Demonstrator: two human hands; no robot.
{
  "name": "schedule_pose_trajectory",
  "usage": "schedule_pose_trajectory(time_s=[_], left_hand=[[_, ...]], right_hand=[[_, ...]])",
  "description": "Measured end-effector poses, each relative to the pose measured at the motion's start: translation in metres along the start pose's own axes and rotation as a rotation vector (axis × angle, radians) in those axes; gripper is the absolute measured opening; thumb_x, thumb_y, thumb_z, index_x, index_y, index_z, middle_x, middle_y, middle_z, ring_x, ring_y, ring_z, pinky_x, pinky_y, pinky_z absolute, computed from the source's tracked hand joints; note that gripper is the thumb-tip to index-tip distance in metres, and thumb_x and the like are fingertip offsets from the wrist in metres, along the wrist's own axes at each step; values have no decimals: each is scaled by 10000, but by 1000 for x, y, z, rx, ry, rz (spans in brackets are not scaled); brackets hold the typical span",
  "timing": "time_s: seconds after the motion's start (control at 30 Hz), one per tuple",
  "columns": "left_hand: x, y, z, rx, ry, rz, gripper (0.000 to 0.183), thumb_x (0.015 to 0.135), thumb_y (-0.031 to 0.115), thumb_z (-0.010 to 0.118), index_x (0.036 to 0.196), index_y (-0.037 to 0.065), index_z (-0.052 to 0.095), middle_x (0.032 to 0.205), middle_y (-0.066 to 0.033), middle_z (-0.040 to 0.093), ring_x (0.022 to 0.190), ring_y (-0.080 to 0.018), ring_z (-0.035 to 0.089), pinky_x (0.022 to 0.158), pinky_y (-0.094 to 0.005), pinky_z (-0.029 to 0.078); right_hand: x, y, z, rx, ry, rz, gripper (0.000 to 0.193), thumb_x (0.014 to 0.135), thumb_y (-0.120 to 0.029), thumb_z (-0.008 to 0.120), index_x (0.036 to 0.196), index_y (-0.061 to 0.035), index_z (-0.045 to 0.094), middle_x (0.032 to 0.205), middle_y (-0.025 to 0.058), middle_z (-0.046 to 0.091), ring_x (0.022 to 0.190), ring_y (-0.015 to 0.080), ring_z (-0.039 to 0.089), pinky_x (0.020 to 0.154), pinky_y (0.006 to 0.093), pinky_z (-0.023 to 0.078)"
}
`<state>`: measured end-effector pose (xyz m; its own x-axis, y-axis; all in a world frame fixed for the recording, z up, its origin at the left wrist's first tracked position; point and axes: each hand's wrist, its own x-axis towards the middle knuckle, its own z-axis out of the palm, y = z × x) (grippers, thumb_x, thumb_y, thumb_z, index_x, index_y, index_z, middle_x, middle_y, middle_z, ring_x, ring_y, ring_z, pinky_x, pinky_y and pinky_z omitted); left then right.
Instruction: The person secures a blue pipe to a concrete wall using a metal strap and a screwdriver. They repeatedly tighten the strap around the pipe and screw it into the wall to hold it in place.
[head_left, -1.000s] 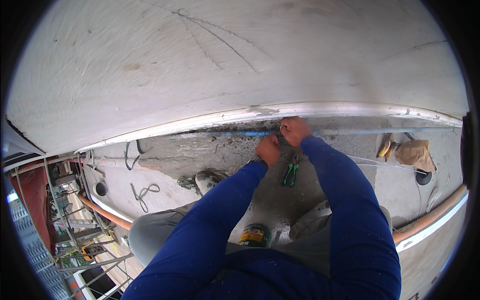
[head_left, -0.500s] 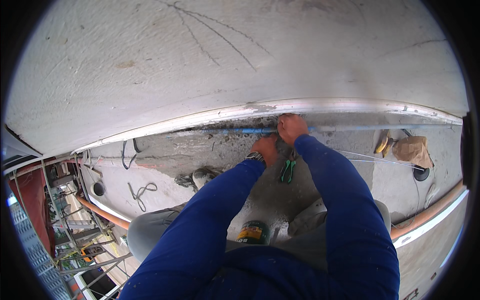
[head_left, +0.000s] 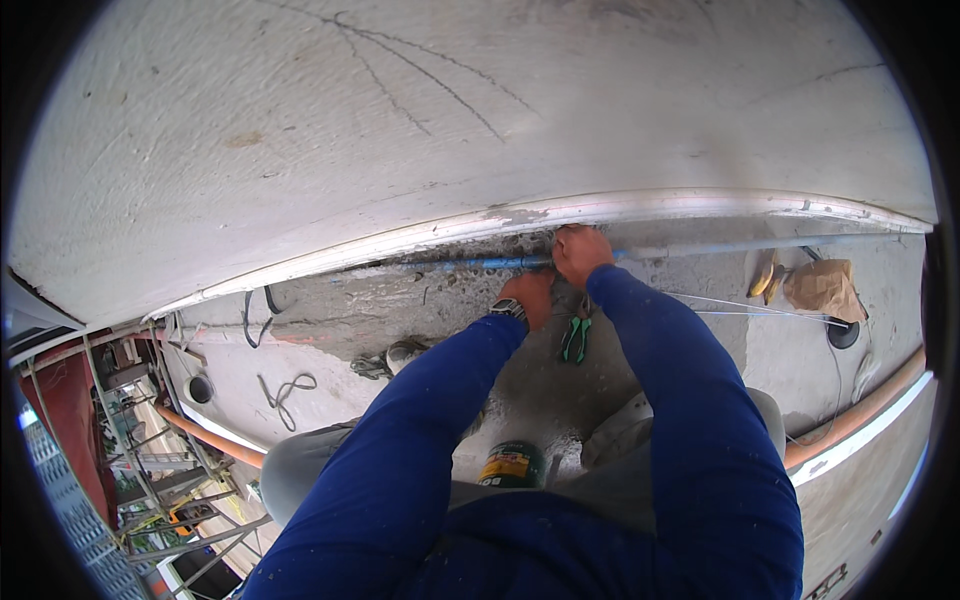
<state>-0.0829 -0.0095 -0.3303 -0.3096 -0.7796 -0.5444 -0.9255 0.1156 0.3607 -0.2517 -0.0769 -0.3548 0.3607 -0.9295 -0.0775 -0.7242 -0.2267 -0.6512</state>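
A blue pipe (head_left: 490, 264) runs along the foot of the wall, with dark, rough grout around its left stretch. My right hand (head_left: 582, 254) is closed over the pipe, knuckles up, hiding the part beneath. Just below and to its left, my left hand (head_left: 530, 294), with a watch on the wrist, is curled against the pipe's near side. Its fingertips are hidden, so what they hold cannot be made out. Green-handled pliers (head_left: 570, 342) lie on the wet concrete right below my hands. Between my knees stands a green can (head_left: 512, 465) with a yellow label.
A white wall (head_left: 300, 130) with a pale ledge rises close ahead. To the right are a brown paper bag (head_left: 826, 287), yellow-brown pieces (head_left: 765, 275) and a black round opening (head_left: 843, 334). A cord (head_left: 286, 393) and a round hole (head_left: 199, 388) lie left, near scaffolding (head_left: 150, 470) beyond the edge.
The whole view has shifted slightly. Both hands stay together at the same spot on the pipe, and the pliers and can have not moved.
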Motion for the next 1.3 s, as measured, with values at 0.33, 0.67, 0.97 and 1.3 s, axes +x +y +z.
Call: schedule_pose_trajectory(time_s=[0.33,0.67,0.97,1.3], left_hand=[[-1,2,-12,30,19,31,339,927,169,581,1230,52,679,1132,-265,764,1040,-443,762,930,-555,604],[-12,5,-29,87,-20,-11,340,889,129,596,1210,95,704,1171,-213,752,1088,-421,744,975,-525,578],[-18,11,-29,-56,312,125,196,868,81,649,1047,46,721,1389,-175,606,1222,-404,613,1033,-517,531],[-21,6,-17,-1,232,184,283,869,66,607,1115,-16,719,1557,-249,547,1374,-421,557,1189,-467,456]], right_hand=[[2,1,3,-36,-6,45,219,912,-260,640,883,-62,728,949,205,749,893,447,725,835,576,584],[5,0,2,5,-3,53,208,910,-231,637,870,-46,723,911,235,733,873,473,705,824,590,570],[4,1,-5,21,-74,64,240,945,-272,633,942,-53,729,940,235,744,946,465,711,866,584,567],[3,8,-3,110,-59,26,213,930,-260,660,922,-56,722,927,219,725,919,468,691,835,593,547]])
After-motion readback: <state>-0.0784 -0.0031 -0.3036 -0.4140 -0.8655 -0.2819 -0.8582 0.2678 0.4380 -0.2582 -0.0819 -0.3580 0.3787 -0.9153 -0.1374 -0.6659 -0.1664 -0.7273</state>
